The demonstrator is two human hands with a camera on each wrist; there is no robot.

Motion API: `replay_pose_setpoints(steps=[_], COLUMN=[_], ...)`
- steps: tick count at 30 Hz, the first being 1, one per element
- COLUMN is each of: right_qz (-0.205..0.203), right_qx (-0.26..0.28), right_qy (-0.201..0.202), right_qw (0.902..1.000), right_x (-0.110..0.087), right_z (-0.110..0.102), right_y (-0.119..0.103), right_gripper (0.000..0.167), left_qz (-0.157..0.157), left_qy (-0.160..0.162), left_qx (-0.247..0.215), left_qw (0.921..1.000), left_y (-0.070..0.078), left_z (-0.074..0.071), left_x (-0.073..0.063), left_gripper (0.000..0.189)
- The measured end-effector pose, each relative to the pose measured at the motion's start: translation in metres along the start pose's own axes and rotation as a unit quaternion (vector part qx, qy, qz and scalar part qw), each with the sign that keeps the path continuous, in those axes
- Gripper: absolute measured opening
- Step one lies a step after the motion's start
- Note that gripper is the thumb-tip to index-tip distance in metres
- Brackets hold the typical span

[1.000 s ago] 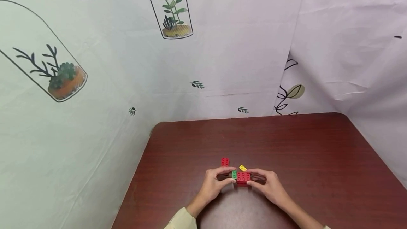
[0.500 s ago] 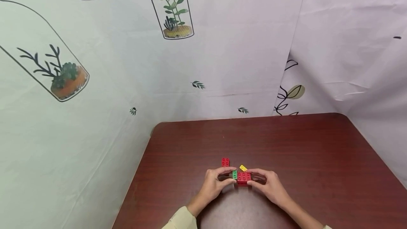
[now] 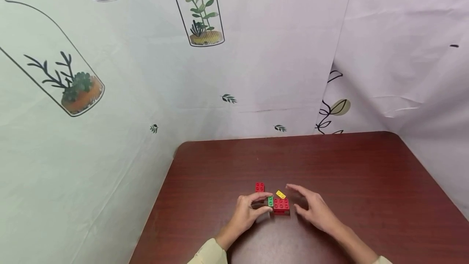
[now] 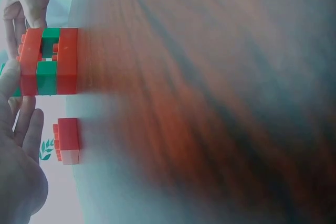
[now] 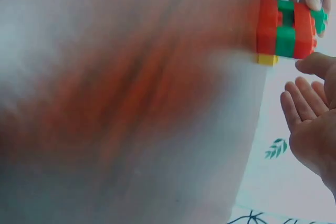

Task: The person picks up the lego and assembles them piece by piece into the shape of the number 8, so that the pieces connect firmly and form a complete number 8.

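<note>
On the table stands a stack of building bricks (image 3: 281,204): a red brick below, green bricks in the middle with a gap between them, and a red brick (image 4: 30,64) above. A small green brick (image 3: 270,201) sits on the stack's left end. My left hand (image 3: 244,213) pinches that green brick between thumb and fingers. To the right of the stack, my right hand (image 3: 316,212) is apart from it, thumb and fingers spread and holding nothing. In the right wrist view its thumb (image 5: 314,65) is close to the stack's end.
A loose red brick (image 3: 259,186) lies behind the left hand's fingers. Just behind the stack is a small yellow brick (image 3: 280,194). The brown table (image 3: 329,166) ends at the back against a printed wall sheet (image 3: 256,72).
My right hand has let go of the stack's right end and moved away to the right, its fingers spreading. The left hand keeps its pinch on the green brick, and the stack stays put.
</note>
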State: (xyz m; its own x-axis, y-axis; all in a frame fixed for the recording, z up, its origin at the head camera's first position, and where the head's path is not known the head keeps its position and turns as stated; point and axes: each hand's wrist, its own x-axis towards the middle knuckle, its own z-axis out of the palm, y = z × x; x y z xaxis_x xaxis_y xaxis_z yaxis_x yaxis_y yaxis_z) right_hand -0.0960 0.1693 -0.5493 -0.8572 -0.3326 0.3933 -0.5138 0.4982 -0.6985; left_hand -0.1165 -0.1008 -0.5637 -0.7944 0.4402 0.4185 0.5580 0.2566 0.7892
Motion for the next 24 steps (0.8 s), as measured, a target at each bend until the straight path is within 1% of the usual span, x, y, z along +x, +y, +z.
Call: replay_pose_setpoints(steps=[2,3,5,10,13,16,19,24], right_qz=[-0.003,-0.003,-0.001,0.023,0.047,0.054,0.048,0.032], right_qx=[-0.012,-0.016,-0.024,-0.024,-0.012,-0.009,0.0,0.02], right_qy=[0.012,0.013,0.012,-0.021,-0.049,-0.073,-0.09,-0.101], right_qw=[0.9999,0.9998,0.9996,0.9992,0.9976,0.9958,0.9948,0.9941], right_x=[0.004,0.005,0.009,0.017,0.019,0.02,0.023,0.03], right_z=[-0.002,-0.003,-0.004,-0.003,0.001,0.004,0.008,0.012], right_y=[0.003,0.004,0.008,0.016,0.02,0.024,0.027,0.031], right_gripper=[0.075,0.077,0.079,0.082,0.078,0.072,0.065,0.056], left_qz=[0.0,-0.006,-0.005,0.001,0.0,-0.004,-0.003,-0.008], left_qy=[0.001,0.0,0.001,0.003,0.0,0.0,0.004,0.006], left_qx=[0.002,-0.003,-0.003,-0.006,-0.011,-0.006,0.007,0.01], left_qw=[1.0,1.0,1.0,1.0,0.9999,1.0,1.0,0.9999], left_y=[0.0,0.001,0.001,0.003,0.003,0.002,0.002,0.003], left_z=[0.0,0.0,0.0,0.001,0.003,0.004,0.004,0.003], left_x=[0.0,0.0,0.0,0.0,0.001,0.0,0.0,-0.001], left_gripper=[0.039,0.039,0.039,0.038,0.039,0.039,0.039,0.039])
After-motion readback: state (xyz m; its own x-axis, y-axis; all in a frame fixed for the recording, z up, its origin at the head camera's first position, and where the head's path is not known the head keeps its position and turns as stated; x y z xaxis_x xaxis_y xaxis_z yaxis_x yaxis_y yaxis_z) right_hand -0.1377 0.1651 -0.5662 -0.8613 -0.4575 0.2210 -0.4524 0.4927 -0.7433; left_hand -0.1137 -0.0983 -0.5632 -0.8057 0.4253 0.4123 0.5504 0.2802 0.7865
